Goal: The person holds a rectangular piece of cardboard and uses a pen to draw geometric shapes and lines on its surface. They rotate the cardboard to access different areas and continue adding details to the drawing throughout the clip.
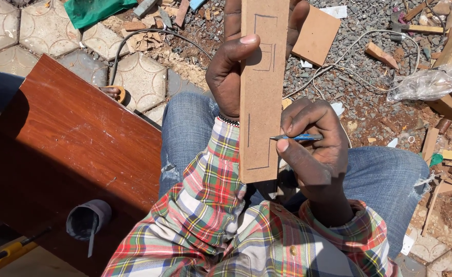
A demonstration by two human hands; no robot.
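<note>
Left hand: left hand (231, 69) wrapped around the wooden strip (260, 97), thumb pressed on its front face, fingers behind it.
Right hand: right hand (315, 149) pinched closed on a blue pencil (297, 137), tip touching the strip's right edge low down.
Wooden strip: long, light brown, held upright above the lap, drawn rectangle outlines on its face.
Pencil: lies roughly level, pointing left at the strip.
Clothes: plaid shirt sleeves (210, 205), blue jeans (385, 179).
Left of lap: dark red-brown board (67, 143), a grey tube (88, 219) with a stick in it at its lower edge.
Ground: grey gravel (349, 72), wood scraps, a white cord (338, 61), clear plastic bag (426, 84), patterned paving tiles (41, 36).
Bottom left corner: yellow-handled tool (8, 255).
</note>
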